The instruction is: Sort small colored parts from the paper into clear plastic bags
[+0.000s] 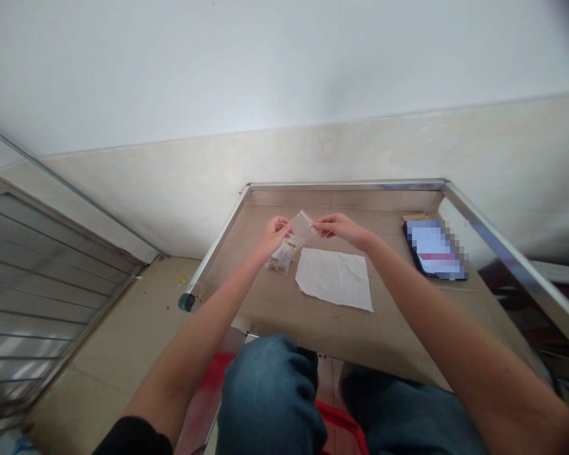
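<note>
Between my two hands is a small clear plastic bag [303, 227], held up just over the table. My left hand [277, 230] pinches its left edge, and my right hand [336, 227] pinches the right edge between thumb and fingers. Whether the bag has anything inside is too small to tell. Below my left hand lies another clear plastic bag [281, 260] with small pale and yellow items in or on it. A creased white sheet, paper or tissue [334, 278], lies flat in front of both hands.
Brown cardboard [246, 303] covers the table, which has a raised metal rim [346, 186] at the back and sides. A phone with a lit, blurred screen [431, 249] rests at the right. A pale wall stands behind; a barred metal gate [42, 297] is at left.
</note>
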{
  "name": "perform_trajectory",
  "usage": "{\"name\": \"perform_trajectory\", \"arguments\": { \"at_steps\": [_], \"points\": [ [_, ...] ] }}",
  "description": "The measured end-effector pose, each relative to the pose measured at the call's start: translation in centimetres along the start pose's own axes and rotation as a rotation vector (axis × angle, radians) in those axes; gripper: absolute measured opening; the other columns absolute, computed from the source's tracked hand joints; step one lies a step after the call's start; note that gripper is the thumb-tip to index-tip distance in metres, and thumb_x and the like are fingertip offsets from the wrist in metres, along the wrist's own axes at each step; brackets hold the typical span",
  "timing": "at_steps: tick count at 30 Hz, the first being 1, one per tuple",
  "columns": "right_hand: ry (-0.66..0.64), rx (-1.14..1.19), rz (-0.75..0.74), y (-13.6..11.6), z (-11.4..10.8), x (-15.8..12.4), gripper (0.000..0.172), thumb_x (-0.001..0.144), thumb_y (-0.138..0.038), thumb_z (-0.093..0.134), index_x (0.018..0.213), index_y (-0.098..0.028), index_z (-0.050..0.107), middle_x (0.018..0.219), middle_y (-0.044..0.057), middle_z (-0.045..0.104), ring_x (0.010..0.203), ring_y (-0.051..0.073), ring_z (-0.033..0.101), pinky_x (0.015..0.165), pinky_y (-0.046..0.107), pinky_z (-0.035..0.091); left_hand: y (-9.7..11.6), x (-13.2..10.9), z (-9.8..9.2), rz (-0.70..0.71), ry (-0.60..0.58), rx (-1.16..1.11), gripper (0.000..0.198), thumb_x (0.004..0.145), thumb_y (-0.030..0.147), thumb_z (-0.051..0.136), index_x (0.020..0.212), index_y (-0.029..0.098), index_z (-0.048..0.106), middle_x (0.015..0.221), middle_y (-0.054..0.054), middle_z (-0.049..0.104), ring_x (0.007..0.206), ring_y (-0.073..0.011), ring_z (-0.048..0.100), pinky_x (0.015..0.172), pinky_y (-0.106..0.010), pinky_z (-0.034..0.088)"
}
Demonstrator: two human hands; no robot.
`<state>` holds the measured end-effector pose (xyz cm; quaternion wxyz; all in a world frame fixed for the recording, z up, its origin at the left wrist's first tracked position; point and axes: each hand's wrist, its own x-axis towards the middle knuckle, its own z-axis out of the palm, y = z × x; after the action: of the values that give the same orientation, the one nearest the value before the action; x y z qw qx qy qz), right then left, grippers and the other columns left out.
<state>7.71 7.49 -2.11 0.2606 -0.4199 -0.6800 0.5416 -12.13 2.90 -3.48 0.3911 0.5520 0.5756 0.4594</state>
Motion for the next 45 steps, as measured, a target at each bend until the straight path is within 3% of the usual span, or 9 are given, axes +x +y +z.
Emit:
{"name": "perform_trajectory", "arguments": {
  "at_steps": [4, 5, 8, 12, 15, 22, 30, 37, 45],
  "points": [
    [0.085, 0.004, -0.053, -1.2, -1.4, -1.7, 0.032, 0.068, -0.043, 0.060, 0.079, -0.013, 0.065, 0.071, 0.006, 0.062, 0.059, 0.010, 0.051, 0.057, 0.023, 0.041, 1.8, 0.4, 2.4, 0.207, 0.256, 0.251, 0.024, 0.070, 0.028, 0.060, 0.088, 0.016, 0.051, 0.093, -0.007, 0.058, 0.081, -0.0139, 0.053, 0.074, -0.026, 0.039],
    [0.121, 0.002, -0.065, -1.4, -1.5, -2.1, 0.032, 0.068, -0.042, 0.060, 0.079, -0.013, 0.065, 0.072, 0.006, 0.063, 0.059, 0.010, 0.051, 0.057, 0.023, 0.041, 2.3, 0.3, 3.2, 0.233, 0.245, 0.281, 0.022, 0.072, 0.033, 0.058, 0.085, 0.015, 0.052, 0.090, -0.006, 0.058, 0.080, -0.0142, 0.053, 0.074, -0.026, 0.039],
    [0.201, -0.022, -0.087, -1.4, -1.3, -3.3, 0.028, 0.069, -0.037, 0.058, 0.079, -0.012, 0.064, 0.072, 0.006, 0.063, 0.057, 0.010, 0.052, 0.055, 0.023, 0.041, 3.6, -0.6, 6.2, 0.211, 0.059, 0.233, 0.034, 0.078, 0.047, 0.046, 0.075, 0.014, 0.056, 0.077, -0.006, 0.060, 0.072, -0.0141, 0.054, 0.069, -0.026, 0.039],
    [0.311, -0.114, -0.133, 0.2, -0.8, -5.0, 0.024, 0.070, -0.030, 0.055, 0.082, -0.012, 0.065, 0.070, 0.006, 0.064, 0.058, 0.012, 0.054, 0.055, 0.023, 0.041, 3.5, -1.9, 9.9, 0.071, 0.080, 0.122, 0.038, 0.077, 0.049, 0.048, 0.080, 0.013, 0.057, 0.080, -0.009, 0.062, 0.070, -0.0146, 0.056, 0.065, -0.027, 0.041],
    [0.307, -0.255, -0.130, 1.4, -0.5, -6.3, 0.026, 0.073, -0.030, 0.052, 0.086, -0.015, 0.067, 0.073, 0.005, 0.066, 0.058, 0.013, 0.054, 0.054, 0.024, 0.039, 2.6, -2.5, 11.1, 0.006, 0.056, 0.109, 0.034, 0.075, 0.045, 0.052, 0.080, 0.012, 0.058, 0.080, -0.011, 0.063, 0.069, -0.0153, 0.058, 0.064, -0.027, 0.043],
    [0.306, -0.334, -0.103, 2.4, -0.1, -7.8, 0.033, 0.075, -0.038, 0.051, 0.097, -0.019, 0.066, 0.083, 0.005, 0.067, 0.061, 0.014, 0.054, 0.056, 0.025, 0.040, 1.3, -3.2, 10.6, -0.020, -0.057, -0.034, 0.023, 0.079, 0.032, 0.049, 0.082, 0.012, 0.061, 0.080, -0.010, 0.066, 0.063, -0.0139, 0.059, 0.060, -0.025, 0.044],
    [0.336, -0.193, -0.065, 2.6, -0.1, -7.8, 0.029, 0.077, -0.038, 0.049, 0.087, -0.015, 0.064, 0.078, 0.007, 0.066, 0.060, 0.014, 0.058, 0.057, 0.026, 0.043, 1.6, -2.9, 9.7, 0.079, -0.109, 0.090, 0.022, 0.073, 0.033, 0.054, 0.070, 0.014, 0.064, 0.071, -0.007, 0.065, 0.067, -0.0140, 0.057, 0.061, -0.024, 0.041],
    [0.270, -0.146, -0.080, 2.0, 0.0, -7.9, 0.031, 0.074, -0.043, 0.050, 0.077, -0.014, 0.063, 0.068, 0.005, 0.064, 0.060, 0.014, 0.057, 0.055, 0.024, 0.042, 1.6, -2.8, 9.7, 0.109, -0.246, 0.143, 0.012, 0.066, 0.025, 0.058, 0.066, 0.013, 0.060, 0.064, -0.002, 0.060, 0.060, -0.0107, 0.052, 0.055, -0.022, 0.038],
    [0.205, -0.241, -0.098, 2.1, -0.5, -8.0, 0.030, 0.077, -0.033, 0.043, 0.066, -0.014, 0.064, 0.064, 0.004, 0.063, 0.063, 0.014, 0.056, 0.060, 0.024, 0.041, 2.6, -3.3, 8.6, 0.159, -0.506, 0.055, 0.016, 0.074, 0.026, 0.048, 0.070, 0.014, 0.058, 0.061, -0.001, 0.056, 0.058, -0.0096, 0.052, 0.054, -0.021, 0.039]
  ]
}}
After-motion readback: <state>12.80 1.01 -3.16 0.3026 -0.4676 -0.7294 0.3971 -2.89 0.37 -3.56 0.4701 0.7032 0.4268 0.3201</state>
